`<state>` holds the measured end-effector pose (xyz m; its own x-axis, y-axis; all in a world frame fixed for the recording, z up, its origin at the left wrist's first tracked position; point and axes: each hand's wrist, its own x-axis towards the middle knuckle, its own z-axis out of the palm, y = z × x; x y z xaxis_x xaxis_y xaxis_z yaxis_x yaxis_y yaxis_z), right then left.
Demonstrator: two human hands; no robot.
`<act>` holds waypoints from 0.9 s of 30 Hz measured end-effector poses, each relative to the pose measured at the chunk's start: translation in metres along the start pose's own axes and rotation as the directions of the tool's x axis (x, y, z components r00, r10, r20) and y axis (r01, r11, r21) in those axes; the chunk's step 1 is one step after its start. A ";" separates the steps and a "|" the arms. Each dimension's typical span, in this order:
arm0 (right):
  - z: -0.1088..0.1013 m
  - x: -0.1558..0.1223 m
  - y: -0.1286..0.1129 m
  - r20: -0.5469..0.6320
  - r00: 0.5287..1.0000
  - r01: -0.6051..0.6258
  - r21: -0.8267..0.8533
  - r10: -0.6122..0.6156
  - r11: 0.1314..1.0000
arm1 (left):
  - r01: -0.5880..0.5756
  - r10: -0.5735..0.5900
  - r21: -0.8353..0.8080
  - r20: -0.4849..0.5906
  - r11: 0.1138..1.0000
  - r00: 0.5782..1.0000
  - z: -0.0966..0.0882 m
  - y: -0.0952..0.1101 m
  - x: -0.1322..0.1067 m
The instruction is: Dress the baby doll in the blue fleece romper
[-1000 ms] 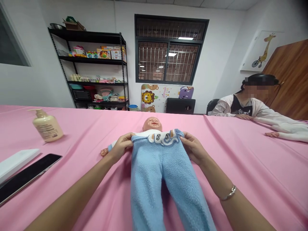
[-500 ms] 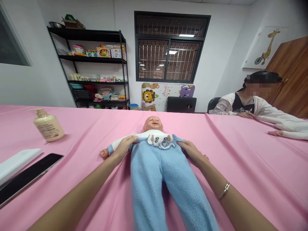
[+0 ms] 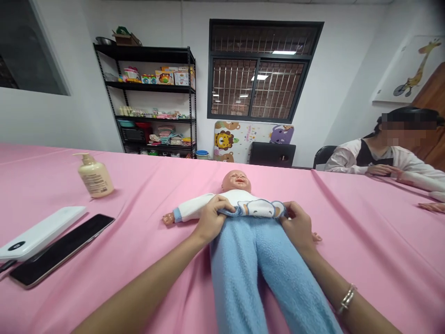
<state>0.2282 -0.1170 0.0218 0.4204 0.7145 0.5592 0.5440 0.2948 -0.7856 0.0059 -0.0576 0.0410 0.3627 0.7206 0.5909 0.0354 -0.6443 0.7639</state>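
**Two-handed pinch at the waistband (image 3: 251,212)**

Left hand (image 3: 210,218) and right hand (image 3: 299,227) each gripping the top edge of blue fleece trousers (image 3: 243,273) between fingers and thumb, on a baby doll (image 3: 238,182) lying face-up on a pink tablecloth (image 3: 365,260). Off left, a smartphone (image 3: 62,248), power bank (image 3: 41,234) and lotion pump bottle (image 3: 94,178); farther, a black metal shelf (image 3: 146,85).

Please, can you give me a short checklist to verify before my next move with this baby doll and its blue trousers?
1. Left hand and right hand both hold the waistband of the blue fleece trousers: ok.
2. Baby doll lies face up on the pink tablecloth: ok.
3. Trouser legs lie straight, without twist: ok.
4. Doll's feet sit properly in the trouser ends: cannot tell, out of view.
5. Doll's arm under the right hand, only its fingers showing, is free of the waistband: cannot tell.
6. Pump bottle stands upright, apart from the doll: ok.
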 end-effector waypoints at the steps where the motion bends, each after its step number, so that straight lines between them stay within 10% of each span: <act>1: 0.001 -0.002 -0.001 -0.059 0.993 0.092 -0.089 -0.098 0.992 | 0.018 -0.018 0.000 -0.026 1.000 1.000 0.002 -0.004 0.000; 4: 0.002 -0.001 0.001 -0.078 0.988 0.121 -0.136 -0.132 0.983 | 0.108 -0.108 -0.009 -0.098 0.994 0.989 0.001 -0.016 0.000; 7: -0.002 0.006 0.010 0.117 0.970 -0.215 0.001 0.214 0.977 | 0.204 -0.204 0.053 -0.013 0.977 0.979 -0.011 -0.027 0.000; 11: -0.009 0.011 0.026 0.543 0.709 -0.646 0.245 0.449 0.723 | 0.248 -0.290 0.260 0.133 0.933 0.948 -0.031 -0.032 0.002; 16: -0.023 0.009 0.034 0.839 0.501 -0.743 0.290 0.214 0.604 | 0.262 -0.380 0.364 0.305 0.894 0.873 -0.047 -0.031 0.006; 20: -0.028 0.010 0.035 0.829 0.534 -0.644 0.270 0.167 0.716 | 0.287 -0.398 0.327 0.350 0.900 0.848 -0.051 -0.032 0.007; 27: -0.007 0.013 0.034 0.624 0.767 -0.269 0.103 0.148 0.958 | 0.245 -0.338 0.274 0.377 0.930 0.862 -0.047 -0.031 0.006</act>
<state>0.2572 -0.1025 0.0041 -0.0500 0.9878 0.1476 0.3331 0.1558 -0.9299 -0.0369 -0.0208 0.0328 0.6520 0.7426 0.1533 0.3770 -0.4928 0.7842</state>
